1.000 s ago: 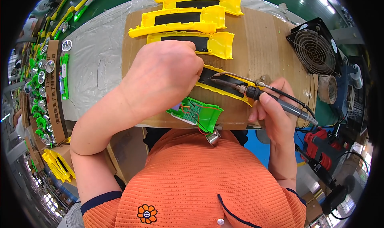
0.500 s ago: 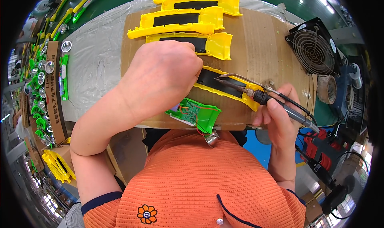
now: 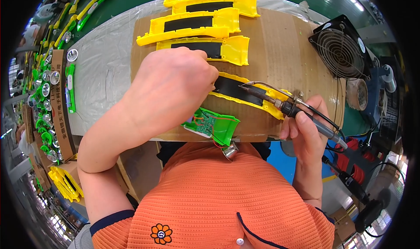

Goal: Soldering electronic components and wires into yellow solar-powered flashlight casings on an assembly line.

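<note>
My left hand (image 3: 168, 85) rests on the left end of a yellow plastic shell with a black panel (image 3: 245, 94) that lies on the brown cardboard mat (image 3: 280, 52). Its fingers press down on the shell; what is under them is hidden. My right hand (image 3: 306, 124) grips a soldering iron (image 3: 284, 107) like a pen, its metal tip lying over the black panel. A thin wire runs along the iron. A green housing with a circuit board and red wires (image 3: 212, 125) sits at the mat's near edge, a small metal part (image 3: 228, 152) dangling from it.
Several more yellow shells (image 3: 197, 24) lie in a row at the far side of the mat. A black fan (image 3: 341, 48) stands at the right, a round tin (image 3: 356, 94) beside it. Green and yellow parts (image 3: 46, 100) and a cardboard box fill the left.
The soldering iron has swung up and left: its tip now sits higher over the black panel. My left hand stays on the shell's left end.
</note>
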### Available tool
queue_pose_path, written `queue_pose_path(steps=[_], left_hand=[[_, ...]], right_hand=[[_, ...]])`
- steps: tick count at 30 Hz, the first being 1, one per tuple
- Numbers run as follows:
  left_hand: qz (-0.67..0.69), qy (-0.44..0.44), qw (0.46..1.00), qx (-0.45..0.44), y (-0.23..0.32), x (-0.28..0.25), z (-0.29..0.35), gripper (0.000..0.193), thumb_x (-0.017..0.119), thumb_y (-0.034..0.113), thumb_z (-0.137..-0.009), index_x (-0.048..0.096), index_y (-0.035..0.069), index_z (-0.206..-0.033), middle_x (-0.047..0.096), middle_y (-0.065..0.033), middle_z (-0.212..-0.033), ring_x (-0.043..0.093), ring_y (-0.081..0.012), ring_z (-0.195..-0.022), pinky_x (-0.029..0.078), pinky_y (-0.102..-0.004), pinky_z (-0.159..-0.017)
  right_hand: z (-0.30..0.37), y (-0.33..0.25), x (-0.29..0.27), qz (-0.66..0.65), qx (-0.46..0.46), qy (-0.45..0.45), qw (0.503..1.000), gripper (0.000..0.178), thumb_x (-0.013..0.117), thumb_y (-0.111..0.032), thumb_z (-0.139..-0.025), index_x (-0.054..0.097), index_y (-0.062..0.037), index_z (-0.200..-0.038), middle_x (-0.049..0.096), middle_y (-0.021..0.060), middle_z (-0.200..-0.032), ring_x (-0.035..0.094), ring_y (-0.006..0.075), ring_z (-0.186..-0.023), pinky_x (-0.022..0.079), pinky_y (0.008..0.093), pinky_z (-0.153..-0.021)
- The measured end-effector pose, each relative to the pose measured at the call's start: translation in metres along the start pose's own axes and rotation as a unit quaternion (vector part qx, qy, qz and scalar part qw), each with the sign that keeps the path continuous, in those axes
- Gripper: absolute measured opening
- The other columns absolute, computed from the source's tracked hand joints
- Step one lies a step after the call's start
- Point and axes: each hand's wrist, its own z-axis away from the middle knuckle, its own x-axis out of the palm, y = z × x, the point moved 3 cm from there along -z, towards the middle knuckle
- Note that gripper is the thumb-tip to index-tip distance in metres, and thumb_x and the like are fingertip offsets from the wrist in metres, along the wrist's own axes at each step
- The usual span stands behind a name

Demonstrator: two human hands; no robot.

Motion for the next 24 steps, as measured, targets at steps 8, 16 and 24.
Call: queue_pose_path(steps=[8, 16, 24], left_hand=[[0.076, 0.048, 0.995, 0.032, 0.030, -0.010, 0.018, 0.012, 0.075, 0.015, -0.078, 0.068, 0.009, -0.085, 0.059, -0.0041, -0.088, 0.060, -0.0272, -0.094, 0.046, -0.0414, -0.087], [0.100, 0.121, 0.987, 0.028, 0.039, 0.021, 0.025, 0.012, 0.074, 0.009, -0.077, 0.069, 0.009, -0.088, 0.064, -0.0031, -0.089, 0.062, -0.0268, -0.097, 0.047, -0.0410, -0.087], [0.293, 0.154, 0.939, -0.089, 0.035, 0.037, 0.004, 0.007, 0.070, 0.010, -0.083, 0.069, 0.004, -0.088, 0.066, -0.0100, -0.083, 0.065, -0.0299, -0.083, 0.052, -0.0394, -0.075]], right_hand=[[0.006, 0.002, 0.001, -0.020, -0.004, 0.019, 1.000, 0.019, 0.062, -0.007, -0.093, 0.044, -0.0025, -0.098, 0.052, 0.0059, -0.069, 0.052, 0.0128, -0.053, 0.053, 0.0329, -0.051], [0.010, 0.017, 0.011, -0.093, 0.014, 0.041, 0.995, 0.016, 0.057, -0.012, -0.097, 0.042, -0.0055, -0.100, 0.050, 0.0063, -0.068, 0.051, 0.0178, -0.055, 0.051, 0.0345, -0.056], [0.006, 0.012, 0.001, -0.128, -0.059, 0.021, 0.990, 0.016, 0.056, -0.014, -0.096, 0.043, -0.0060, -0.101, 0.048, 0.0051, -0.060, 0.055, 0.0226, -0.050, 0.053, 0.0443, -0.081]])
